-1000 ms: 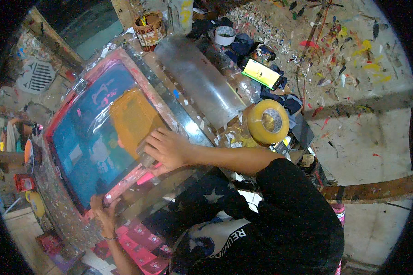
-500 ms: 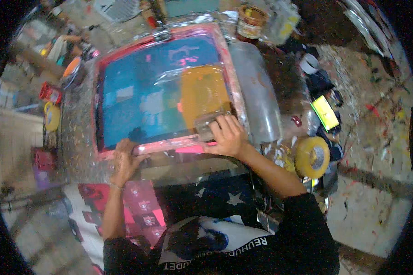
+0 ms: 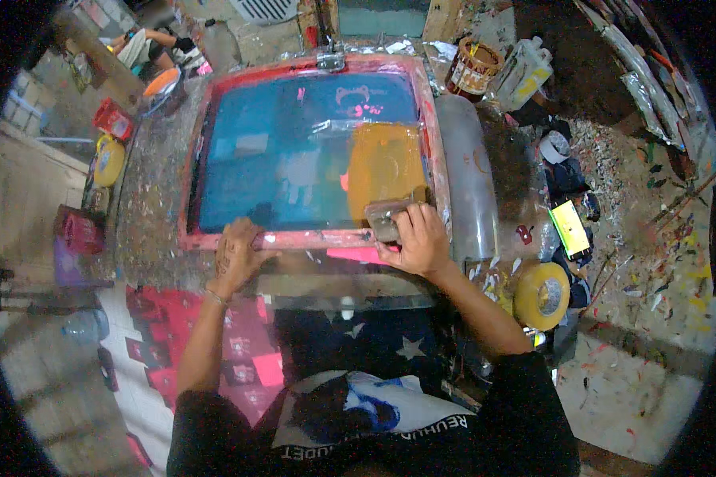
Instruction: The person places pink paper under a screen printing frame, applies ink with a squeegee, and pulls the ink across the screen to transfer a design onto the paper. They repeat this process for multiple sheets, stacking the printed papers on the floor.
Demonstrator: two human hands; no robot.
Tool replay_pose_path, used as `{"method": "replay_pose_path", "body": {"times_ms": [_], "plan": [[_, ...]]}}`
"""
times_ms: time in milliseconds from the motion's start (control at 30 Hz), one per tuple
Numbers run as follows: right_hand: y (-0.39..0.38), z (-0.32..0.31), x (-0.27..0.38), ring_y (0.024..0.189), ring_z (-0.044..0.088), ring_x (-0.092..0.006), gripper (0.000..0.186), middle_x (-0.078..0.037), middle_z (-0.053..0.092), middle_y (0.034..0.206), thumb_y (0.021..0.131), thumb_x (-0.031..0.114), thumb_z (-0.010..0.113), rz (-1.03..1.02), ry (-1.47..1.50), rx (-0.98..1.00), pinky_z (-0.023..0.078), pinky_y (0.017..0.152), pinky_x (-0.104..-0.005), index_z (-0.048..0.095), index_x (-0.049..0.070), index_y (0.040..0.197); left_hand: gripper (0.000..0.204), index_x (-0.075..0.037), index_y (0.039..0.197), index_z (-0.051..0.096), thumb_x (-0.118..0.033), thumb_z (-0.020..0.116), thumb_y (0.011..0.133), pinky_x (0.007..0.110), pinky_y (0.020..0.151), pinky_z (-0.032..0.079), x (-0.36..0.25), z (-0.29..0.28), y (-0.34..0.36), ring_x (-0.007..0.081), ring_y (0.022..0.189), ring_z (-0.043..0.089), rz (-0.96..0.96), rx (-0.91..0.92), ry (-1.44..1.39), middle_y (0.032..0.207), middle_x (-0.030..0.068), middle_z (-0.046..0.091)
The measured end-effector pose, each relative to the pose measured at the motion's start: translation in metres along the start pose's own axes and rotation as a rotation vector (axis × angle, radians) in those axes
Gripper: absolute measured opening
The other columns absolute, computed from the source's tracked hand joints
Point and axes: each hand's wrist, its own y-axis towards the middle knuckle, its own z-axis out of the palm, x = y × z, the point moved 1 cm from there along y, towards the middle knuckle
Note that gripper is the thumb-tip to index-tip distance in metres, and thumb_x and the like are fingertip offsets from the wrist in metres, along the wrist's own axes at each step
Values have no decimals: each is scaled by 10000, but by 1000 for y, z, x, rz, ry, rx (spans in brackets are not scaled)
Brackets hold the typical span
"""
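A screen-printing screen with blue mesh (image 3: 262,183) and red-pink frame (image 3: 294,238) lies before me, an orange patch (image 3: 386,163) on its right half and a metal clamp (image 3: 328,61) at its back. My left hand (image 3: 239,254) has its fingers curled over the frame's front bar, left of middle. My right hand (image 3: 418,245) grips a greyish squeegee-like block (image 3: 382,219) at the screen's front right corner. Bright pink material (image 3: 350,254) shows beneath the front bar. Nearer me lie pink printed pieces (image 3: 239,342) and dark star-patterned cloth (image 3: 410,342).
A clear cylinder or sheet (image 3: 469,183), tape roll (image 3: 539,296), yellow-green phone (image 3: 568,226) and paint bucket (image 3: 471,70) line the right side. Red container (image 3: 113,119) and yellow roll (image 3: 108,163) stand left. Another person (image 3: 147,48) is partly visible at back left.
The view has swung round, so the screen now appears straighter and higher in the picture. Both my hands remain at its front bar, the right still holding the block.
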Motion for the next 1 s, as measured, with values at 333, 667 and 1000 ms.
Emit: {"method": "replay_pose_path", "body": {"times_ms": [333, 667, 1000], "plan": [[44, -40, -4, 1064, 622, -439, 517, -203, 637, 1126, 808, 132, 740, 17, 50, 476, 524, 922, -523, 552, 35, 1280, 609, -27, 1227, 649, -319, 868, 740, 446, 958, 443, -32, 4, -1, 341, 1149, 582, 45, -74, -36, 1173, 131, 624], [113, -3, -70, 996, 660, -480, 488, -250, 693, 1040, 827, 83, 740, -92, 166, 595, 525, 904, -530, 582, 0, 1282, 439, -29, 1096, 684, -284, 848, 778, 440, 860, 453, -38, 19, 10, 330, 1006, 599, 70, -89, -164, 1025, 116, 629], [51, -13, -25, 1066, 597, -431, 441, -213, 638, 1104, 818, -15, 635, -3, -16, 359, 492, 953, -520, 570, 17, 1253, 435, -29, 1077, 683, -244, 867, 746, 437, 861, 439, -42, 17, 7, 323, 1010, 595, 11, -68, -202, 1031, 115, 625]]}}
